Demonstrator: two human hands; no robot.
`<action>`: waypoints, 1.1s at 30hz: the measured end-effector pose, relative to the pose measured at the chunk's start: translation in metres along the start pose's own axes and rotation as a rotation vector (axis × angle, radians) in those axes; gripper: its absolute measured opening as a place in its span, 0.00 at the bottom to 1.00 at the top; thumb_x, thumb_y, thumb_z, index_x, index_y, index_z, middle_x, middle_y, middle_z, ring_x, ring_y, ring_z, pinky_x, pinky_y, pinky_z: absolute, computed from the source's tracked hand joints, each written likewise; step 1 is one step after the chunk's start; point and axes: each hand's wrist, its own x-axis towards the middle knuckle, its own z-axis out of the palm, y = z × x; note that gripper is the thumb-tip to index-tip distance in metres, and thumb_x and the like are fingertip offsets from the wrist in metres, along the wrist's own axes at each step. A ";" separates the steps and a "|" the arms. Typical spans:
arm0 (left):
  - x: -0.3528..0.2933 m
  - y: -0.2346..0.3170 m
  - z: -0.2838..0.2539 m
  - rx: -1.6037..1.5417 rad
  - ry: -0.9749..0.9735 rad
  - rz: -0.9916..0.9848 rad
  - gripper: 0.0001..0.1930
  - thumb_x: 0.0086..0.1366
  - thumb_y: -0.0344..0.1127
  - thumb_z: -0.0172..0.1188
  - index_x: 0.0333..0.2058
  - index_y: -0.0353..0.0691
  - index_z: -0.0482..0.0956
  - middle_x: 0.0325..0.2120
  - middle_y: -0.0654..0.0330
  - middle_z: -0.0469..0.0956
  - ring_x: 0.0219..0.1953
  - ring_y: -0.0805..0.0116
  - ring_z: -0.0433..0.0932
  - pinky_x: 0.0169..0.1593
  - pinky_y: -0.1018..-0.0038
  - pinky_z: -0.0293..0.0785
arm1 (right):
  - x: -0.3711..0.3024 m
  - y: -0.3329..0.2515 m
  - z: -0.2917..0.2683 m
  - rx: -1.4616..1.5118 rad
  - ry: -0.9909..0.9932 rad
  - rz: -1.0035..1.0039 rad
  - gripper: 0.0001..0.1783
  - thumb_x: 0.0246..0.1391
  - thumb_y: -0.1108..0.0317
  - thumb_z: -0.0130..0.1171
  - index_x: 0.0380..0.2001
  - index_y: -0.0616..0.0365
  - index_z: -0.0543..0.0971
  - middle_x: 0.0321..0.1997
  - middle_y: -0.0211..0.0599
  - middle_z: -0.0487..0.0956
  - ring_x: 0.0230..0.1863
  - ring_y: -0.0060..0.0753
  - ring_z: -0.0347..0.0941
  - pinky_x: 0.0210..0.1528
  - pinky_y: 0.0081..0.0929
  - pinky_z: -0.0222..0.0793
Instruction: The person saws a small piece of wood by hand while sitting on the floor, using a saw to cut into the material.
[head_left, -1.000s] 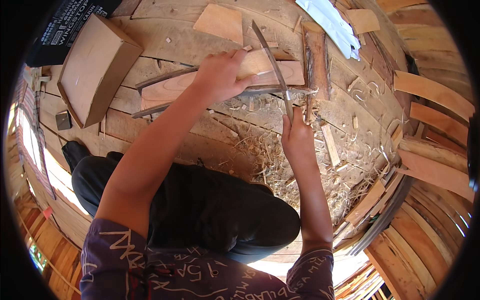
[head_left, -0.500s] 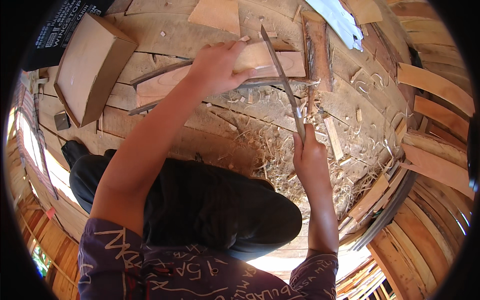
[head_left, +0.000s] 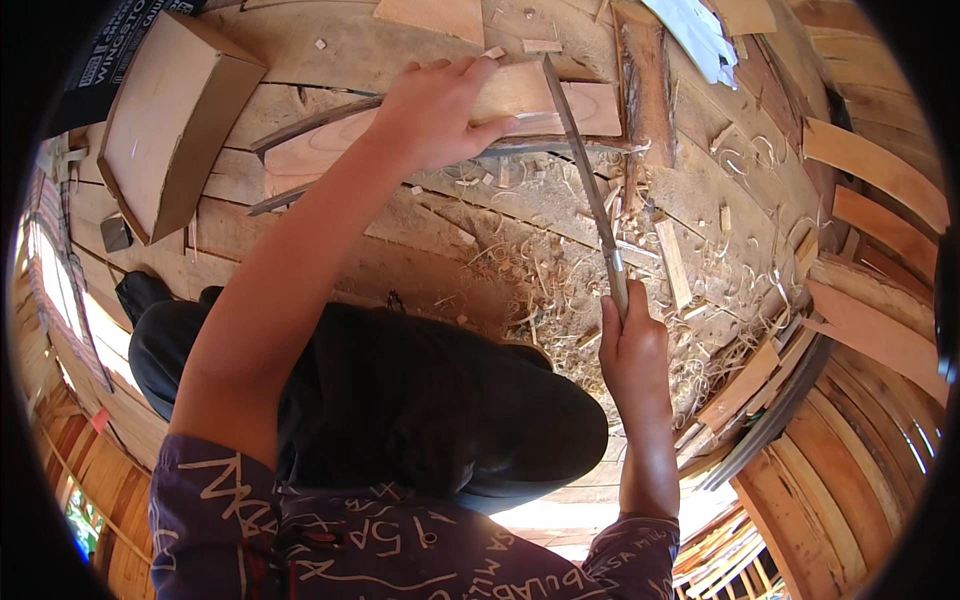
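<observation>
My left hand (head_left: 430,112) grips a pale wood block (head_left: 515,92), thumb along its near side, fingers over the far side. The block lies on a longer light board (head_left: 330,155) with dark edges. In my right hand (head_left: 636,335) is the handle of a long, narrow metal-bladed tool (head_left: 588,165) with a shiny band near the grip. Its tapered blade runs past the block's right end, tip pointing away from me; whether it is a saw or a file I cannot tell. Wood shavings (head_left: 560,285) and small chips lie below the block.
A cardboard box (head_left: 165,120) stands at the left, beside a small dark block (head_left: 116,233). A bark-edged wood piece (head_left: 648,85) and a pale plastic sheet (head_left: 697,40) lie at the upper right. Cut planks (head_left: 875,170) line the right side. My bent leg (head_left: 450,410) is close below.
My right hand has drawn the tool back toward me along the block's end. My left hand keeps its hold on the block. The whole view has shifted slightly.
</observation>
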 end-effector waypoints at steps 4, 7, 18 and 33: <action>0.004 0.001 -0.001 -0.064 -0.006 -0.025 0.32 0.63 0.57 0.59 0.56 0.40 0.69 0.40 0.50 0.80 0.43 0.51 0.79 0.49 0.58 0.72 | 0.037 -0.004 0.016 -0.045 0.054 -0.033 0.08 0.65 0.67 0.51 0.42 0.60 0.69 0.15 0.54 0.74 0.20 0.59 0.76 0.19 0.50 0.71; 0.010 0.006 -0.003 -0.078 -0.072 -0.066 0.31 0.62 0.58 0.58 0.55 0.39 0.70 0.40 0.51 0.80 0.43 0.52 0.79 0.49 0.57 0.72 | 0.081 0.001 0.038 -0.030 0.147 -0.089 0.09 0.65 0.66 0.51 0.41 0.60 0.69 0.15 0.54 0.74 0.21 0.60 0.77 0.20 0.51 0.72; 0.007 -0.002 -0.004 -0.040 -0.072 -0.065 0.30 0.63 0.56 0.58 0.54 0.37 0.69 0.36 0.47 0.80 0.41 0.49 0.80 0.47 0.57 0.73 | 0.014 0.002 0.009 0.043 -0.015 0.056 0.08 0.65 0.67 0.52 0.41 0.60 0.69 0.17 0.53 0.75 0.21 0.60 0.76 0.19 0.50 0.69; 0.011 0.004 -0.005 -0.053 -0.176 -0.169 0.31 0.64 0.57 0.57 0.55 0.39 0.68 0.37 0.47 0.80 0.41 0.49 0.79 0.47 0.57 0.73 | 0.042 0.001 0.017 0.002 0.054 0.005 0.08 0.64 0.67 0.53 0.40 0.60 0.69 0.16 0.53 0.74 0.20 0.60 0.76 0.18 0.49 0.69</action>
